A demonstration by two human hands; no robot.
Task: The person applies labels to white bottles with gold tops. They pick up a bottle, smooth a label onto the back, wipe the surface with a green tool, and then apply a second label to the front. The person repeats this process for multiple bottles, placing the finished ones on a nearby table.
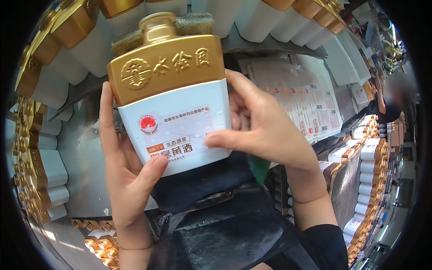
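A flat white bottle (180, 110) with a gold shoulder and a short gold neck is held up before me, its front toward me. A translucent decal with a red round emblem and dark print lies on its white face, with small water drops around it. My left hand (128, 175) grips the bottle's left side, thumb on the lower front edge of the decal. My right hand (261, 121) wraps the right side, thumb pressing the decal's right edge. Behind the bottle's neck a rolled, brownish cloth (195, 24) shows in part.
Printed decal sheets (297, 101) lie on the table to the right, beside a white tub (346, 58). Rows of gold-and-white bottles (78, 49) stand at the back and left; more fill the right side (366, 180). Another person (396, 96) is at the far right.
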